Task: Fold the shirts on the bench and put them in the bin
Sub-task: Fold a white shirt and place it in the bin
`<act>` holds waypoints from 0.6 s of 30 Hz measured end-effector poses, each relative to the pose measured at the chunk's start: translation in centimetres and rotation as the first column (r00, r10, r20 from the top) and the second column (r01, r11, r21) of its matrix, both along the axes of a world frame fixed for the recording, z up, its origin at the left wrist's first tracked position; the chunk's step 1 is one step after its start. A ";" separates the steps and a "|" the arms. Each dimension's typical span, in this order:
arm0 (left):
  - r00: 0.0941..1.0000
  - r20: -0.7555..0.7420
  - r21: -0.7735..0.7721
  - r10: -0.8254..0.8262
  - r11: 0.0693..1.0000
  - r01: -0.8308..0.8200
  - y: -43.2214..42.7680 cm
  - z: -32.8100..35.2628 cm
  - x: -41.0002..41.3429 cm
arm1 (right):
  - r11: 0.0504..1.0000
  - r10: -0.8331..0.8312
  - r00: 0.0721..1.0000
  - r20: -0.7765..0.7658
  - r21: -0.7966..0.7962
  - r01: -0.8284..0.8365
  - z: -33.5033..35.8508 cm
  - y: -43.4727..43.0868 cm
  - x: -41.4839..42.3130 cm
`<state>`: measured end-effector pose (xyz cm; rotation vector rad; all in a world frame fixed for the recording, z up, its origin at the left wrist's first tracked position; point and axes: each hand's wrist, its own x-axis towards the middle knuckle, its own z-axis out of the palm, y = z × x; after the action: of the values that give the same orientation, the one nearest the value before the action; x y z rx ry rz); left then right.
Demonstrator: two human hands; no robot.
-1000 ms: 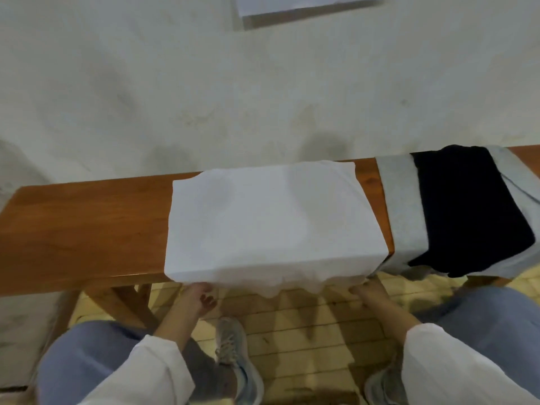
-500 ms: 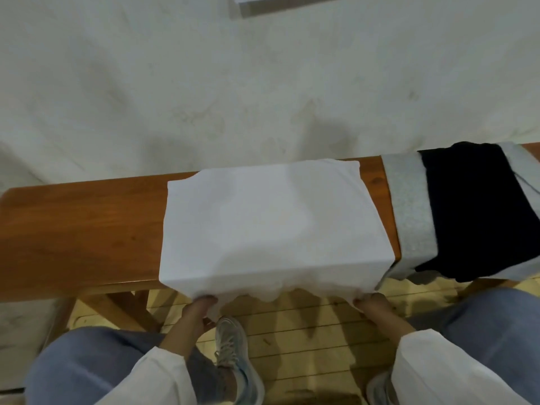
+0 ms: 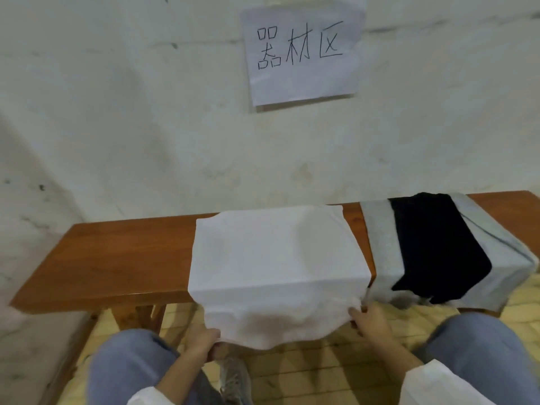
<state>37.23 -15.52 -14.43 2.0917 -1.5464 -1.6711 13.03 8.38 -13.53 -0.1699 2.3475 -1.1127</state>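
A white shirt (image 3: 274, 258) lies across the middle of the wooden bench (image 3: 117, 258), its near end hanging over the front edge. My left hand (image 3: 204, 343) pinches the lower left corner of that hanging end. My right hand (image 3: 369, 320) pinches the lower right corner. Both hands hold the cloth just in front of the bench edge, above my knees. To the right, a black shirt (image 3: 438, 247) lies on top of a grey shirt (image 3: 377, 244), both draped over the bench. No bin shows in the view.
A white wall (image 3: 146, 127) stands right behind the bench, with a paper sign (image 3: 304, 54) taped to it. The bench's left part is bare wood. Below lie a tiled floor (image 3: 315, 363), my knees and a grey shoe (image 3: 233, 381).
The view has tilted up, bringing the wall sign into sight. Both hands have drawn the white shirt's hanging end further toward me and lifted it a little.
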 end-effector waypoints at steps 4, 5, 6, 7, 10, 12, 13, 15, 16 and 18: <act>0.975 -0.160 -0.313 -0.156 0.944 0.100 1.4 3.9 0.8 | 0.963 -0.180 0.979 -0.096 -0.223 0.155 4.0 0.0 1.1; 0.958 -0.226 -0.307 -0.177 0.946 0.102 1.9 5.4 0.8 | 0.953 -0.167 0.982 -0.094 -0.271 0.136 5.1 0.0 1.1; 0.935 -0.289 -0.295 -0.204 0.948 0.115 2.2 6.9 0.8 | 0.943 -0.135 0.988 -0.078 -0.317 0.104 6.1 -0.3 0.9; 0.905 -0.366 -0.269 -0.216 0.956 0.119 2.3 8.4 0.7 | 0.929 -0.110 0.993 -0.048 -0.361 0.085 7.2 -0.6 0.4; 0.756 -0.647 -0.154 -0.100 0.988 -0.001 0.6 12.0 0.6 | 0.828 -0.208 0.972 0.110 -0.508 0.235 10.3 -1.8 -1.8; 0.608 -0.793 -0.044 0.027 0.994 -0.102 -1.8 13.8 0.3 | 0.691 -0.303 0.925 0.228 -0.616 0.378 11.9 -2.6 -3.5; 0.545 -0.836 0.000 0.066 0.993 -0.121 -3.2 14.5 0.3 | 0.639 -0.309 0.911 0.273 -0.650 0.412 12.5 -3.0 -4.3; 0.518 -0.852 0.013 0.075 0.992 -0.123 -5.5 15.0 0.1 | 0.662 -0.288 0.929 0.234 -0.652 0.370 12.4 -3.9 -5.8; 0.567 -0.822 -0.025 0.049 0.992 -0.122 -6.2 14.9 0.0 | 0.730 -0.276 0.950 0.146 -0.611 0.306 11.9 -4.2 -6.4; 0.737 -0.676 -0.158 -0.011 0.979 -0.131 -7.2 14.4 -0.4 | 0.873 -0.188 0.978 -0.090 -0.471 0.125 11.1 -4.8 -7.3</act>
<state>36.79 -22.67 -0.05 1.1890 -1.2966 -1.8573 5.72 3.55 -2.43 -0.2327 2.1939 -1.7878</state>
